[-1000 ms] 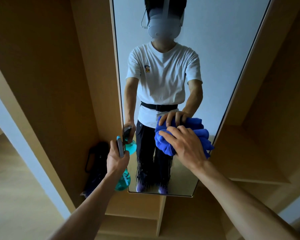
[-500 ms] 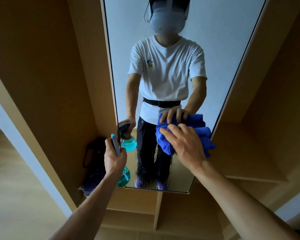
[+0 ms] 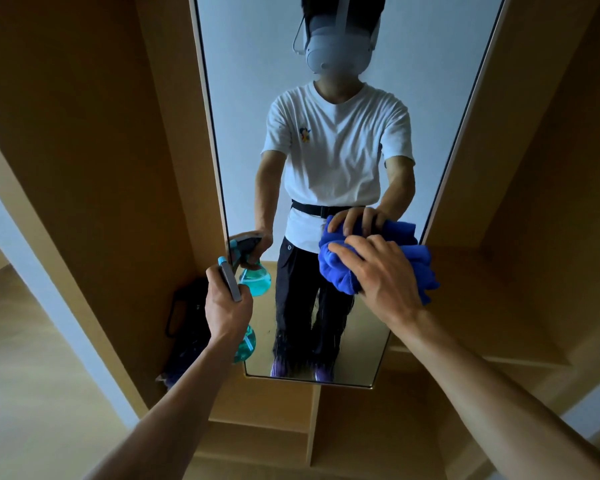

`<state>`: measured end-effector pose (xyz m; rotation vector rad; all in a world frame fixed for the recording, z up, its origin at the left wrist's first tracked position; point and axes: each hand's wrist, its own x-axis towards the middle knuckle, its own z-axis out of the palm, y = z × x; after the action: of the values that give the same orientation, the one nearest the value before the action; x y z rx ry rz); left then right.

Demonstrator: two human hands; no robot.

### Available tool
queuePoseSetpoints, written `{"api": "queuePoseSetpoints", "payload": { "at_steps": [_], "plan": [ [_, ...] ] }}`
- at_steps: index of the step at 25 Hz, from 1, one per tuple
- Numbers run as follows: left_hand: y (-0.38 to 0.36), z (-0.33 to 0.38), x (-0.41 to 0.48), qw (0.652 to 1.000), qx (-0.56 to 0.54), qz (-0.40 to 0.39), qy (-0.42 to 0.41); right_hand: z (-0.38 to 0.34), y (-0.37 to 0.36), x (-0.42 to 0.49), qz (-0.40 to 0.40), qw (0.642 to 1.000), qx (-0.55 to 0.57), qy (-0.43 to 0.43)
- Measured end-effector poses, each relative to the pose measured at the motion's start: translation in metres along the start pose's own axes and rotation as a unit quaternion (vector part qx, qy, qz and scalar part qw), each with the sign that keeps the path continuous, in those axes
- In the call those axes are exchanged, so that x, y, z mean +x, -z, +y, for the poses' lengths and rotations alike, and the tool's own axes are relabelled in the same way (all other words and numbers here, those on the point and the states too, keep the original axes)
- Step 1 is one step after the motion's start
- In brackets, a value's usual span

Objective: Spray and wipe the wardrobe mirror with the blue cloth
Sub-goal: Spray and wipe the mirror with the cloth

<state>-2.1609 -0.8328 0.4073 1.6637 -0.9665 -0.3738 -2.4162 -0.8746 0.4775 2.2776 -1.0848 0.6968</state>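
One head-worn wide-angle camera looking forward and down, standing close to the mirror (image 3: pixel 257 64) filling 12 o'clock, left hand (image 3: pixel 227 306) reaching in from 7 o'clock, right hand (image 3: pixel 385 275) from 5 o'clock, wardrobe (image 3: pixel 101 150) framing both sides

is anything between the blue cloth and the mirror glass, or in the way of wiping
Nothing visible. The right hand holds the blue cloth against the mirror near its right edge, where it meets its reflection. The left hand grips the spray bottle by the left edge, apart from the cloth.
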Motion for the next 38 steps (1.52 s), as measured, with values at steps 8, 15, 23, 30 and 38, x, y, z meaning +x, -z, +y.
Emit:
{"api": "queuePoseSetpoints", "payload": {
  "at_steps": [8, 15, 23, 30, 38],
  "plan": [
    [-0.017, 0.005, -0.009, 0.999, 0.008, 0.048, -0.004, 0.021, 0.016, 0.007, 0.044, 0.998, -0.033, 0.008],
    [-0.016, 0.003, -0.012, 0.999, 0.017, 0.043, -0.006, -0.001, -0.041, -0.046, -0.019, 0.999, -0.027, 0.030],
    [-0.013, 0.006, -0.014, 1.000, 0.001, 0.020, 0.002, 0.027, -0.004, -0.032, 0.001, 1.000, -0.007, -0.001],
    [-0.013, 0.003, -0.017, 0.999, 0.014, 0.044, -0.001, 0.050, 0.017, -0.021, 0.059, 0.998, -0.024, -0.010],
    [-0.012, -0.005, -0.015, 0.999, 0.011, 0.034, -0.010, 0.039, -0.039, -0.078, -0.010, 1.000, 0.007, -0.007]
  ]
}}
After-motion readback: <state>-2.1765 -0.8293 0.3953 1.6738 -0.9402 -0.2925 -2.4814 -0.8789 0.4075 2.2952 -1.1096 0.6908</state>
